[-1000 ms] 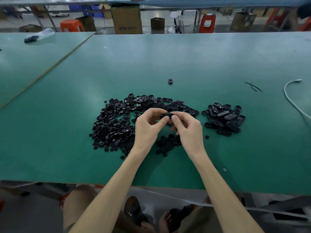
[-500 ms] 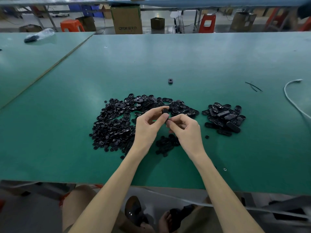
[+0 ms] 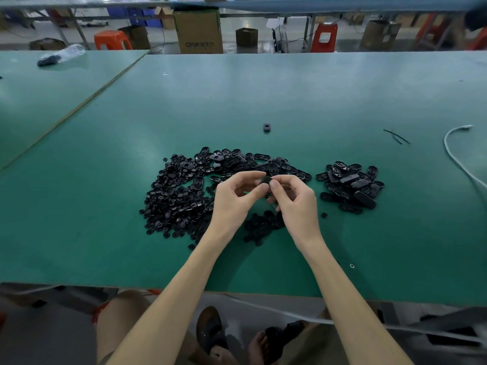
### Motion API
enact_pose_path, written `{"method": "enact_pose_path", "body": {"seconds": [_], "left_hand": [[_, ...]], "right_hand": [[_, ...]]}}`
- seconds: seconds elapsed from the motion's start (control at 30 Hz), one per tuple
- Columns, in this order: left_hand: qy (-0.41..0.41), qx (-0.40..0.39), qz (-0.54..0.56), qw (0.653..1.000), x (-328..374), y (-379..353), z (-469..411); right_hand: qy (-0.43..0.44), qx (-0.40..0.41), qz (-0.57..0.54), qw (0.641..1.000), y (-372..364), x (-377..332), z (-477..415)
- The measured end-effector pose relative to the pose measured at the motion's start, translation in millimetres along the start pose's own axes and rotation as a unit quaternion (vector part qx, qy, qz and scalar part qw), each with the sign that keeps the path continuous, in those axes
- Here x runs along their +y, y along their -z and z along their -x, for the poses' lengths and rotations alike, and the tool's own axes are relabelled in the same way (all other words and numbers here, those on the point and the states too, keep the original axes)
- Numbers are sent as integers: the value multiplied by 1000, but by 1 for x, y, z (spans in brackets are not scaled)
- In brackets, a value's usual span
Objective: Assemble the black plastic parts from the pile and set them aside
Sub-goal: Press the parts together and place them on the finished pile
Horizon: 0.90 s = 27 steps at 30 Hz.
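Green table (image 3: 263, 88) — L hand (image 3: 234, 200) & R hand (image 3: 297, 204) pinch one black part (image 3: 265, 181) — set-aside pile (image 3: 350, 185) lies right of R hand.

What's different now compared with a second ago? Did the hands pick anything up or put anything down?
Hardly anything. The left hand and right hand kept pinching one small black part between them; they tipped it up a little, then brought it back down. Nothing was picked up or let go. The big pile, the smaller pile to its right and the lone piece behind stayed put.
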<state>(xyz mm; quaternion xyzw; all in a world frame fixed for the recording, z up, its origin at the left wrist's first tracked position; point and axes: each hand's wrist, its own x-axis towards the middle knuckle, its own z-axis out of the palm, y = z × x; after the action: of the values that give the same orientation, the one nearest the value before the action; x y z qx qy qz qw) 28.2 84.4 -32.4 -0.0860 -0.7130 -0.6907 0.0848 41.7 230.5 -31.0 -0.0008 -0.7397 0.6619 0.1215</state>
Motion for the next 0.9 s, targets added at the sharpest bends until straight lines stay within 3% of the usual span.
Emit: {"method": "enact_pose_path", "body": {"seconds": [0.9], "left_hand": [[2, 19, -11, 1000, 1, -2, 0]], "right_hand": [[-3, -20, 38, 999, -1, 1, 0]]}}
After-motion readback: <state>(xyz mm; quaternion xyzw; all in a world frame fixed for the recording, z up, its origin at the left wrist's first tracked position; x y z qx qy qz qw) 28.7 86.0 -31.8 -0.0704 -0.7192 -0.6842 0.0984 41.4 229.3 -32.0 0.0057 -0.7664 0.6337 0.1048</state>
